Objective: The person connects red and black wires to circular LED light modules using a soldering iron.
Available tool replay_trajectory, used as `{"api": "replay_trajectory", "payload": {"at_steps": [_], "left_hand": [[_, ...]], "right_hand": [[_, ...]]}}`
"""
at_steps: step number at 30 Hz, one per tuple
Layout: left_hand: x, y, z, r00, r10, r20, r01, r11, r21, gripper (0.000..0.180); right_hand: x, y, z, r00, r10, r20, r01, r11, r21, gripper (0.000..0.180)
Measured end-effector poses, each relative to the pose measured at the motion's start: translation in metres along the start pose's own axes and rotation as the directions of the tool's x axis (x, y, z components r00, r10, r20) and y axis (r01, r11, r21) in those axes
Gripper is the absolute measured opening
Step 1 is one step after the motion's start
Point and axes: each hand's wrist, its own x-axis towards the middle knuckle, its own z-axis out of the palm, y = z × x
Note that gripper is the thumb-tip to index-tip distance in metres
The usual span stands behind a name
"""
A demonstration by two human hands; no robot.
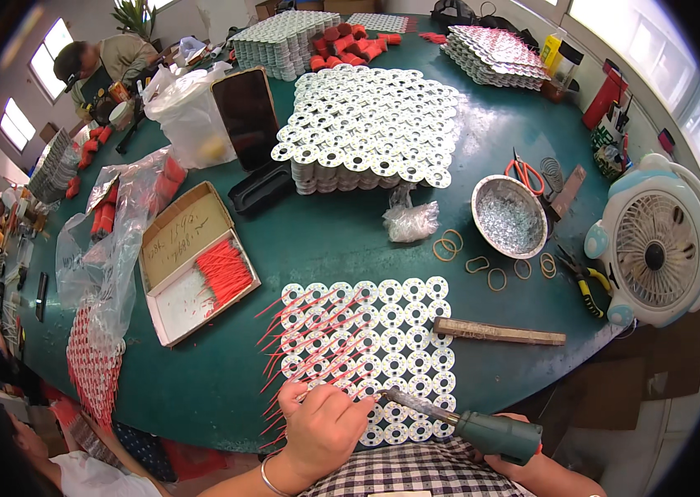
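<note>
A panel of white round circuit discs (399,331) lies on the green table near me, its left part carrying several red wires (300,331). My left hand (321,427) pinches a red wire at the panel's near edge. My right hand (509,460), mostly hidden below, grips a green-handled soldering iron (482,431) whose metal tip (387,395) points left and meets the panel beside my left fingers.
A cardboard box with red wires (221,273) sits left. Stacked disc panels (370,124), a metal bowl of small parts (509,217), rubber bands, a wooden stick (499,333), pliers, scissors and a white fan (656,240) are around. Another person sits at the far left.
</note>
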Motion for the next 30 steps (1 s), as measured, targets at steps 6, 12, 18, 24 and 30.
{"api": "replay_trajectory", "payload": {"at_steps": [6, 12, 18, 24, 30], "left_hand": [[0.002, -0.001, 0.001, 1.0, 0.02, -0.005, -0.02, 1.0, -0.003, 0.015], [0.0, 0.0, -0.001, 1.0, -0.003, 0.019, 0.003, 1.0, -0.012, 0.018], [0.0, 0.001, -0.001, 1.0, -0.017, 0.019, 0.017, 1.0, 0.021, 0.018], [-0.015, -0.008, -0.034, 0.998, -0.064, -0.011, 0.064, 0.986, 0.153, 0.018], [-0.014, 0.005, -0.026, 0.998, -0.029, -0.049, 0.03, 1.0, 0.007, 0.016]], "right_hand": [[0.005, -0.009, 0.005, 0.998, 0.04, -0.055, -0.041, 0.999, -0.021, 0.034], [0.011, -0.008, 0.003, 0.921, -0.388, 0.048, 0.359, 0.791, -0.495, 0.034], [0.006, -0.002, 0.012, 0.948, -0.162, -0.275, 0.217, 0.958, 0.187, 0.047], [-0.008, 0.012, -0.011, 0.999, -0.029, -0.018, 0.029, 0.999, 0.027, 0.056], [-0.01, 0.019, -0.003, 0.998, -0.047, -0.048, 0.054, 0.983, 0.176, 0.05]]}}
